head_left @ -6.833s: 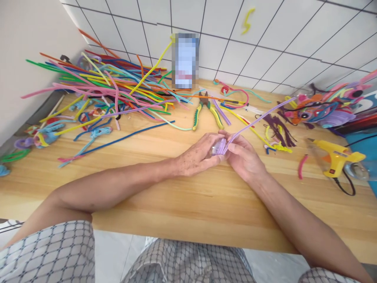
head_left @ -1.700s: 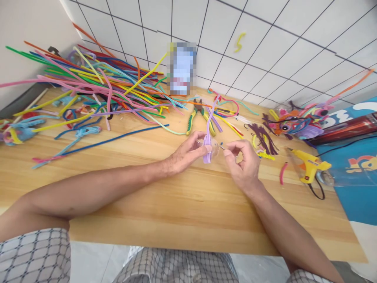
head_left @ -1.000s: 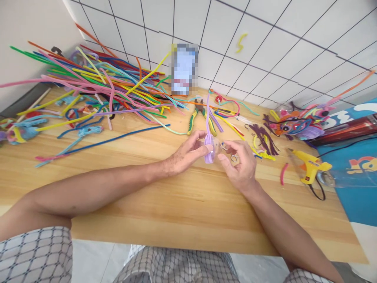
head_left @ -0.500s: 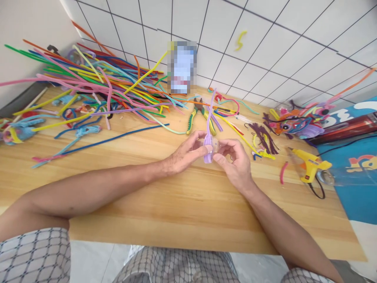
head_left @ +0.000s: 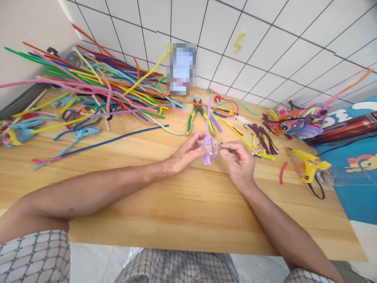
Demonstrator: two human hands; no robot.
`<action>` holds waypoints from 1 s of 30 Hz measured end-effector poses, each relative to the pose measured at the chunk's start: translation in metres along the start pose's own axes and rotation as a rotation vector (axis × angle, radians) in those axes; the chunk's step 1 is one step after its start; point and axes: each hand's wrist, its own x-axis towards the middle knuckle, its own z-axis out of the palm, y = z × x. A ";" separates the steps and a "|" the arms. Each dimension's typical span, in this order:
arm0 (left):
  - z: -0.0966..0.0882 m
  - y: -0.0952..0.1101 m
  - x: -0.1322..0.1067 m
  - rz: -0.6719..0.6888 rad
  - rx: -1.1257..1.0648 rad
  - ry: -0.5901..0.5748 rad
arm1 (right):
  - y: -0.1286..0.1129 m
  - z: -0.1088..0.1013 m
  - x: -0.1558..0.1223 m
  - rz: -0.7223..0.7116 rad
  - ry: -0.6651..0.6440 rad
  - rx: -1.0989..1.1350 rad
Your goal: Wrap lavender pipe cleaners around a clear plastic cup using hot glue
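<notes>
Table: pale (head_left: pixel 165 208) wood, smooth and streaked with grain, against a wall (head_left: pixel 126 23) of white tiles with dark seams.
Arms: bare below patterned sleeves; the left reaches in from the left, the right slants up from the lower right.
Pipe cleaner pile: fuzzy (head_left: pixel 97 84) stems in many colours, heaped loosely at the far left.
Left hand: back (head_left: pixel 185 154) upward, wrist nearly straight, thumb on the near face of a purple band and the other fingers curled behind, clamped on band and ball together.
Right hand: turned (head_left: pixel 242 162) inward, fingers bent, thumb and forefinger pinched together on something small at the ball's right side.
Glue gun: yellow (head_left: pixel 309 163) plastic, lying well to the right of the hands.
Pliers: green-and-yellow (head_left: pixel 197 106) handles spread, metal head pointing away, just beyond the left hand.
Ball: clear (head_left: pixel 216 151), rounded, shiny plastic, between the two hands, bulging rightward from the band.
Purple band: fuzzy (head_left: pixel 207 156) stem looped into a flat oval under the left thumb, one loose end rising toward the pliers.
Metal piece: thin (head_left: pixel 233 155), grey, mostly hidden by the right fingers; too small to tell what it is.
</notes>
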 end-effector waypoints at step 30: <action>-0.003 0.000 -0.001 0.020 0.006 -0.081 | 0.001 -0.005 0.002 -0.177 0.023 -0.084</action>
